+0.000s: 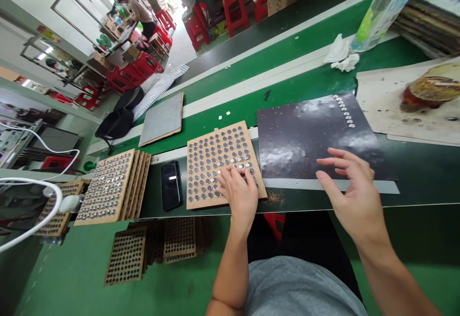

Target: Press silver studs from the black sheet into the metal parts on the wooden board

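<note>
Our left hand (235,195) lies curled on the wooden tray (215,134) of button cells (224,150), fingertips touching the cells near its lower edge; we cannot tell whether it has hold of one. Our right hand (352,196) hangs wide open, holding nothing, over the dark sheet (305,136) just beside the tray. A black smartphone (170,185) lies on the tray's other side, then stacked trays (115,186).

2 hands (235,196) (354,196), 1 phone (170,185), 1 blk sheet (309,138), 1 co-worker (140,11)
</note>
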`<state>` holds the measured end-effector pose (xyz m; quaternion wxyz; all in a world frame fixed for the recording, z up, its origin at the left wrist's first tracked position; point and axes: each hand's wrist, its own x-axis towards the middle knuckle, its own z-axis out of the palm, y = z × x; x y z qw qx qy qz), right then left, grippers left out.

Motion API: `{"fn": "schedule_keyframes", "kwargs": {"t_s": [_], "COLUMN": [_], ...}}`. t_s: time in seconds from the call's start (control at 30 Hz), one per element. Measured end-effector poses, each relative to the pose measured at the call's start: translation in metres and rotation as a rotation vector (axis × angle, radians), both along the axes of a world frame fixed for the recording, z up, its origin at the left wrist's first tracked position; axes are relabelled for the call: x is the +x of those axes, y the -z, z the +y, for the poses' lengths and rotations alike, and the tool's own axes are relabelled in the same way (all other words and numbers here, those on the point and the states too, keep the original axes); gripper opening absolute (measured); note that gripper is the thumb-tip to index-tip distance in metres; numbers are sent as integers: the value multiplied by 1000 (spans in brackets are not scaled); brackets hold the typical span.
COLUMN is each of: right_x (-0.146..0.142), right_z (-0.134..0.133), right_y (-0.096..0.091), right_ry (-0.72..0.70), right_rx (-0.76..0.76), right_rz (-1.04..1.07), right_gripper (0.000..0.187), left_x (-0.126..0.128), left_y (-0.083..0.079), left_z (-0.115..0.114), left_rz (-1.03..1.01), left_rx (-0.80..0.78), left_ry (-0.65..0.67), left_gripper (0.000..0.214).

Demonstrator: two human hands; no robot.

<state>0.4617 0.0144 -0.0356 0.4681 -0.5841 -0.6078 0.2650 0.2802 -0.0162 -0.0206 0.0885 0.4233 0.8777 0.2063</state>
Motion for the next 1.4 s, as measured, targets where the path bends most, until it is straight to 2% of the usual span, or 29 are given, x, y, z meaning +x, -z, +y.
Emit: {"fn": "schedule_keyframes", "kwargs": {"t_s": [0.17, 0.27, 0.37, 0.47, 0.53, 0.73, 0.87, 0.93, 1.03, 1.13, 1.2, 1.27, 1.37, 1.4], "right_x": [18, 42, 65, 77, 77, 70, 72, 70, 57, 33, 14, -2, -19, -22], "right_z": [17, 47, 86, 117, 127, 131, 125, 116, 90, 53, 27, 4, -19, -23], "right_y": [9, 13, 13, 10, 8, 9, 11, 11, 6, -5, -14, -24, -34, -36], "right_ry": [59, 194, 307, 245, 186, 135, 116, 98, 25, -125, -227, -313, -366, -369], "right_rx": [26, -95, -235, -292, -306, -289, -265, -199, -52, 28, 48, 61, 61, 64], "right_rz": [-73, -209, -335, -405, -440, -501, -489, -396, -214, -111, -36, 97, 244, 261], "right_gripper": [25, 12, 19, 31, 35, 39, 36, 31, 24, 16, 16, 12, 1, 3], "left_x": [-2, -6, -9, -11, -14, -20, -20, -20, -19, -14, -7, 1, 12, 15], "left_y": [-1, -2, -3, -4, -4, -5, -5, -5, -5, -8, -13, -20, -30, -32], "left_z": [0, -4, -7, -10, -10, -9, -8, -7, -7, -9, -13, -18, -28, -31], "left_rz": [46, 52, 45, 31, 22, 52, 97, 112, 110, 41, -89, -300, -641, -727], "left_rx": [-6, 12, 40, 64, 74, 40, 37, 39, 36, 100, 204, 313, 393, 403], "left_ry": [-2, -5, -4, 10, 33, 171, 213, 217, 208, 164, 155, 210, 327, 349], "left_gripper": [13, 13, 14, 16, 16, 17, 16, 14, 13, 13, 12, 11, 15, 17]}}
